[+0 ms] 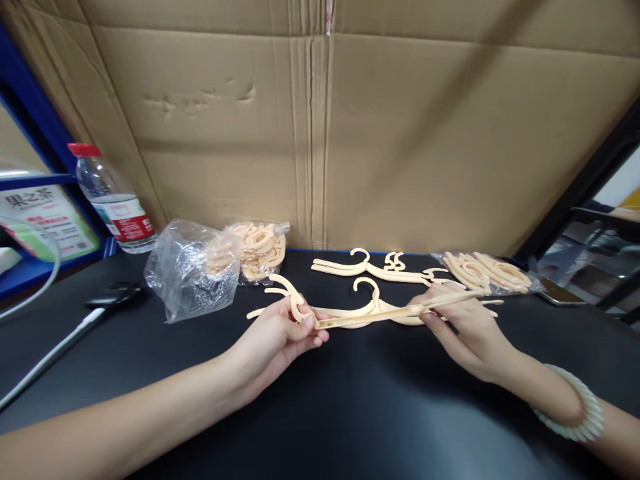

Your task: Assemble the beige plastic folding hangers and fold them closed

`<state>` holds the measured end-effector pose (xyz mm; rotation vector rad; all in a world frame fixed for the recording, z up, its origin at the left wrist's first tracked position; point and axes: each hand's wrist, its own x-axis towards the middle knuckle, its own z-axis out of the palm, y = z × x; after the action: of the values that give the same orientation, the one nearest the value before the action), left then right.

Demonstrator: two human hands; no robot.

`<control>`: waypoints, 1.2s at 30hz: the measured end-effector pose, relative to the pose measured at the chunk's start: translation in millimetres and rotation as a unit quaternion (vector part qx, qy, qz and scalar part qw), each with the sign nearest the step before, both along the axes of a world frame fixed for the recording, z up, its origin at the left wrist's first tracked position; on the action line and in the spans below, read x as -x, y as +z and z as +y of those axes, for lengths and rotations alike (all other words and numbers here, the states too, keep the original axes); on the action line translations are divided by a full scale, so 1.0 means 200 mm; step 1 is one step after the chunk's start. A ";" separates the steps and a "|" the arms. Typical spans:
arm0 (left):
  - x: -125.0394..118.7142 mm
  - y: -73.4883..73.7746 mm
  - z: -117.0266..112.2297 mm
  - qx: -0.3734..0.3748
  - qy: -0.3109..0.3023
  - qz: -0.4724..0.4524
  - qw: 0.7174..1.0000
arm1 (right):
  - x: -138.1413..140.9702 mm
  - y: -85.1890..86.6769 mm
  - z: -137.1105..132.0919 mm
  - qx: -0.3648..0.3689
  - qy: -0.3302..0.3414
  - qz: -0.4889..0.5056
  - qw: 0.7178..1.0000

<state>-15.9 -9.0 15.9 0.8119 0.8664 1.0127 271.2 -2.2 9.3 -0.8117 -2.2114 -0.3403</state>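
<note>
My left hand pinches a cream plastic hanger hook beside one end of a long, narrow hanger arm. Whether hook and arm are joined is hidden by the fingers. The other part of that arm lies in the closed fingers of my right hand, and the arm runs between both hands above the table. Just behind it lies a cream hanger with its hook upward, partly covered by the arm and my hands. Farther back rests another hanger, with small curved hooks beside it.
Plastic bags of cream hanger parts stand at back left and back right. A crumpled clear bag, a red-capped bottle and a black device with a white cable are at left. Cardboard rises behind the black table.
</note>
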 end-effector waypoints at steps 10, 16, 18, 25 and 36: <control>0.00 0.00 -0.01 -0.019 0.012 0.024 0.999 | 0.02 0.00 -0.02 -0.017 -0.005 -0.015 1.000; 0.00 -0.02 0.00 -0.031 0.032 0.026 0.999 | 0.04 -0.03 -0.03 0.031 -0.008 0.007 0.999; -0.01 -0.02 0.00 -0.034 0.033 0.020 0.999 | 0.04 -0.03 -0.03 0.041 -0.018 0.016 0.999; -0.01 -0.01 -0.01 -0.056 0.055 0.009 0.997 | 0.05 -0.01 -0.06 0.119 -0.050 0.074 0.989; -0.04 -0.01 -0.07 -0.129 -0.071 0.164 0.975 | 0.04 0.00 -0.02 0.153 -0.139 0.179 0.962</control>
<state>-7.2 -22.6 13.8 1.2704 0.9523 0.8880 263.4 -5.5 9.1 -1.2511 -1.8324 0.0238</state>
